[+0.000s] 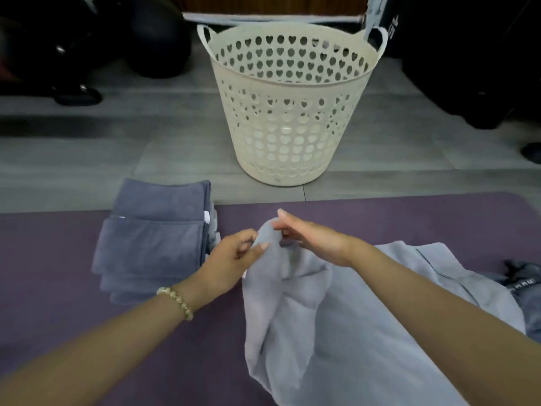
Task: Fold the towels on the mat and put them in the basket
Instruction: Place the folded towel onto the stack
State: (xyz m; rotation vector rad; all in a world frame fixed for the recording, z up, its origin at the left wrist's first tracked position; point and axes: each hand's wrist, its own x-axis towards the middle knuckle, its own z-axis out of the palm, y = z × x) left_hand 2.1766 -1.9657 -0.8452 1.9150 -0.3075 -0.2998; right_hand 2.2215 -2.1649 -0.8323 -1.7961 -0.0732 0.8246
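Note:
A pale grey-blue towel [316, 326] hangs unfolded over the purple mat [58, 259], lifted at one corner. My left hand [231, 259] pinches that corner from the left, and my right hand [307, 235] pinches it from the right, the two hands close together. A stack of folded darker blue-grey towels [152, 238] lies at the mat's far left edge, just left of my left hand. The cream plastic basket [289, 159] with heart-shaped holes stands on the floor beyond the mat; I see no towel inside it.
A crumpled darker towel [524, 291] lies at the mat's right edge. Grey floor tiles [117, 148] stretch between mat and basket. Dark round objects [152, 39] sit at the back left, and dark bulky shapes [468, 68] at the back right.

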